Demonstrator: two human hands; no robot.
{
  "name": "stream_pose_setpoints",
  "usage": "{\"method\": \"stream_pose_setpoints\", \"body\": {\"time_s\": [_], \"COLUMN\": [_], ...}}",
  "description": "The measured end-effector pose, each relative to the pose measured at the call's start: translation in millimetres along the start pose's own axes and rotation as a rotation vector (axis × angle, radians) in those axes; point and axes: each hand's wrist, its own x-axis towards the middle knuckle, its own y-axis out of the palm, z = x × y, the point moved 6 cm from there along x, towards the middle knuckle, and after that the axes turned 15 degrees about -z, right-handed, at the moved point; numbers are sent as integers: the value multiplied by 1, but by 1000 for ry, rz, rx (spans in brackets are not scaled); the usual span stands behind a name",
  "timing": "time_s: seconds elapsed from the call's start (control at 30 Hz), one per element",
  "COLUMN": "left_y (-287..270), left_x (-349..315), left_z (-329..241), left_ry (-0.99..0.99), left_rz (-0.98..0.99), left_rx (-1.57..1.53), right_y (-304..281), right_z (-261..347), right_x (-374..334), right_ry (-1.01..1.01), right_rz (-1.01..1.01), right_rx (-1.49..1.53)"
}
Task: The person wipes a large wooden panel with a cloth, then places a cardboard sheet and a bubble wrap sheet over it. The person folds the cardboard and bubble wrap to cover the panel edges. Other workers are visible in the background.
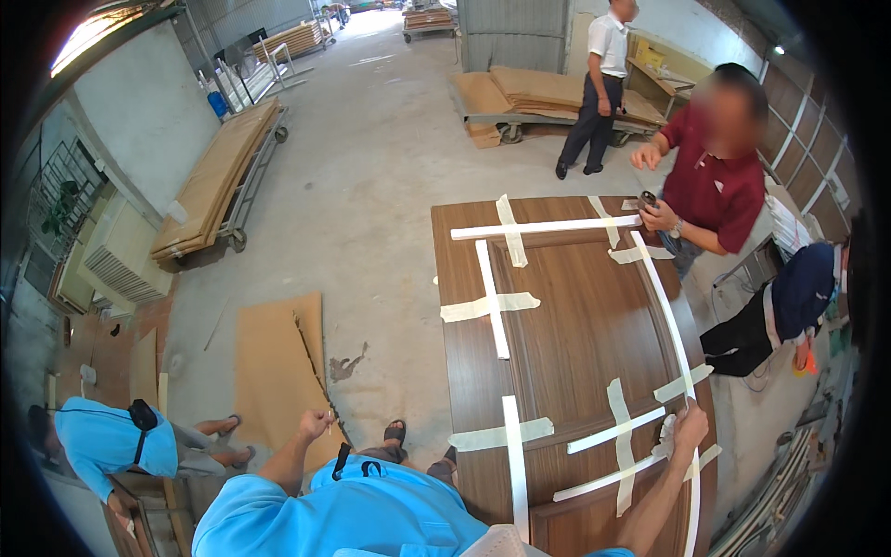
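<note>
Leftmost, a co-worker in a blue shirt [116,438] bends low, and farther back a stack of brown boards [215,176] rests on a wheeled cart [249,190]. Next comes a brown cardboard sheet [271,362] lying on the concrete floor [380,278]. Near its lower right edge is the person's left hand [316,425], closed with the fingertips drawn together; anything pinched there is too small to tell. Right of the blue-clad body, a wood-grain panel [575,306] lies flat, bearing white strips [493,302] near its left edge, across its far end and down its right side, with two shorter ones crosswise near the right hand [690,429]. Pale tape [501,434] crosses these strips. The right hand is curled at the long right strip [665,306], a crumpled whitish piece [666,434] beside its fingers; which of them it grips, I cannot tell. Beyond the panel's far right corner, a co-worker in a maroon shirt [713,176] holds a small dark object [647,199]. Farthest right, another co-worker in dark clothes [796,292] stoops.
</note>
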Motion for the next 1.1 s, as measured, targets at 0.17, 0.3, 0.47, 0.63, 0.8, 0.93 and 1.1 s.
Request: {"method": "stream_pose_setpoints", "body": {"time_s": [0.17,0.3,0.47,0.63,0.8,0.93,1.1], "left_y": [11,17,33,41,42,41,40], "left_x": [21,38,54,67,85,91,92], "left_z": [13,13,6,13,27,27,21], "left_ry": [-70,-82,-74,-61,-148,-76,-62], "left_rz": [56,64,159,188,168,155,248], "left_rx": [-96,24,-155,-301,-296,-266,-291], "right_y": [-106,-153,-119,-59,-50,-61,-61], "right_z": [21,59,119,184,239,246,227], "right_x": [-27,-75,-165,-249,-301,-318,-333], "right_ry": [31,114,360,269,41,56,158], "right_rz": [-245,-313,-203,-87,-67,-94,-67], "right_rx": [190,555,793,619,522,389,236]}}
